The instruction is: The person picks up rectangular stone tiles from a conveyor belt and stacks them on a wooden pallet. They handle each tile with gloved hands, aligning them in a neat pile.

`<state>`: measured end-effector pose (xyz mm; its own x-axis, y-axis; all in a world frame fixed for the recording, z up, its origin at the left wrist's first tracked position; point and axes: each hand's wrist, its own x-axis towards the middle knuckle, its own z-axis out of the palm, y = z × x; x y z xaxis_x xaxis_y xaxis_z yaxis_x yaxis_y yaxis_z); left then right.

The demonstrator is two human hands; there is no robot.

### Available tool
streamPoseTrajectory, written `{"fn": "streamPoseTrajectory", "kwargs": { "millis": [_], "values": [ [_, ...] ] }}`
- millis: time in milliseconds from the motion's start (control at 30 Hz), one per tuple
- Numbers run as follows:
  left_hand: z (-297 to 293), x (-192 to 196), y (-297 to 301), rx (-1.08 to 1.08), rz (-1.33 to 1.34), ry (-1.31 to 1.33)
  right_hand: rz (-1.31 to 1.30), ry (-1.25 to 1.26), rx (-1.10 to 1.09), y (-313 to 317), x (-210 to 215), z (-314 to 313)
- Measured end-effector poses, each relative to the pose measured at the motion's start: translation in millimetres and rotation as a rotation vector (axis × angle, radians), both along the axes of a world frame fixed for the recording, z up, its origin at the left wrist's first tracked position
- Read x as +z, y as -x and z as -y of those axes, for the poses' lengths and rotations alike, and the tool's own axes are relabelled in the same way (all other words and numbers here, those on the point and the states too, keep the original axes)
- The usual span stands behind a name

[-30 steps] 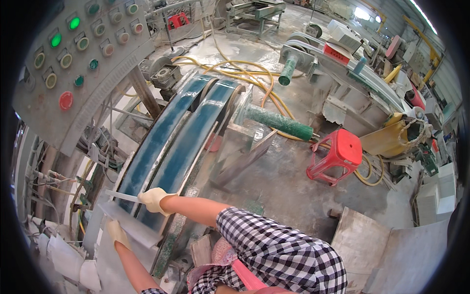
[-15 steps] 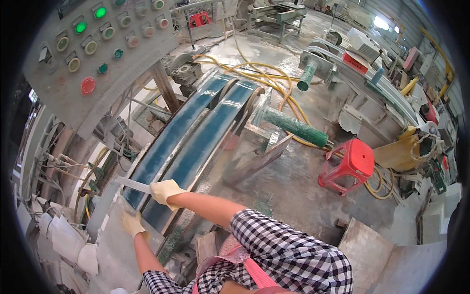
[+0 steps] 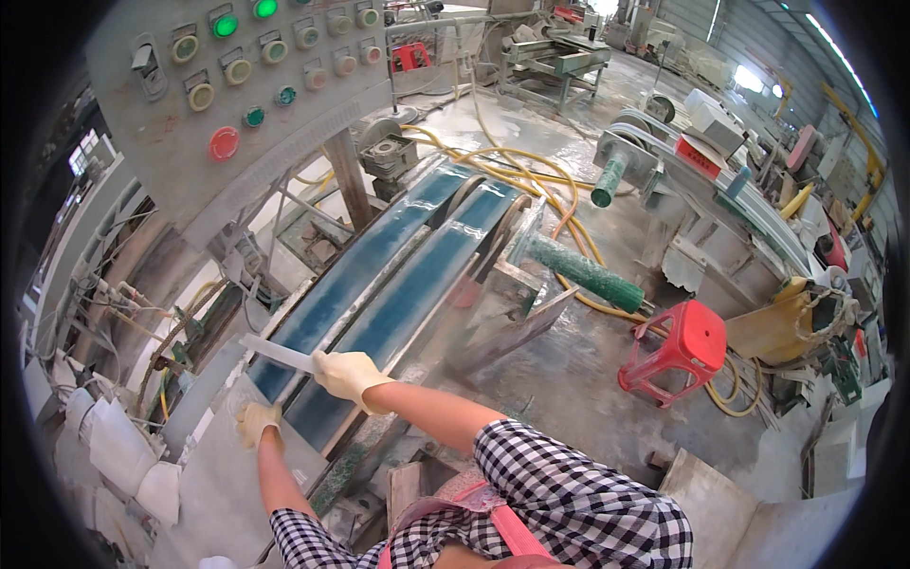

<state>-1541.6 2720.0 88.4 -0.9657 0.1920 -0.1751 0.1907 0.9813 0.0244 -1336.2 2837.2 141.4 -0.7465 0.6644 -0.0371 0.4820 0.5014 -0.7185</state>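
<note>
My right hand, in a cream glove, is closed on one end of a flat pale strip. The strip reaches left across the near end of two wet blue conveyor belts. My left hand, gloved the same way, is at a grey sheet-like surface beside the belts' near end. Its fingers look curled; whatever they may hold is hidden. The strip's far end lies near a grey plate at the belts' left side, apart from my left hand.
A control panel with lit green buttons and a red one overhangs the left. Green rollers stick out right of the belts. A red stool and yellow hoses are on the wet floor. White offcuts lie at lower left.
The view has shifted, so the scene appears further right and lower. My left hand was blurred and stretched over the grey surface; its fingers now look curled. My right hand still holds the strip.
</note>
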Motion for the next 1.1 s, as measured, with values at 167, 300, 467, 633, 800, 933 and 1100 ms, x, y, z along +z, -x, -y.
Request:
{"fn": "streamPoseTrajectory", "kwargs": {
  "millis": [167,300,467,633,800,933,1100],
  "values": [
    [-2,-23,23,-0.163,0.082,0.019,-0.044,-0.091,0.012,3,-13,-4],
    [12,-46,51,-0.419,0.054,-0.314,0.019,-0.15,0.033,9,-26,-12],
    [57,-15,73,-0.378,-0.053,-0.51,0.08,-0.194,0.12,13,-34,-17],
    [17,-10,17,-0.017,0.351,-1.187,0.016,-0.199,0.127,10,-30,-20],
    [-42,-33,-37,0.164,0.577,-1.589,0.023,-0.171,0.202,2,-24,-23],
    [-21,-36,-23,-0.007,0.479,-1.487,0.092,-0.132,0.199,2,-20,-22],
    [55,-29,14,-0.25,-0.282,-0.209,0.202,-0.084,0.193,5,-16,-24]
  ]
}}
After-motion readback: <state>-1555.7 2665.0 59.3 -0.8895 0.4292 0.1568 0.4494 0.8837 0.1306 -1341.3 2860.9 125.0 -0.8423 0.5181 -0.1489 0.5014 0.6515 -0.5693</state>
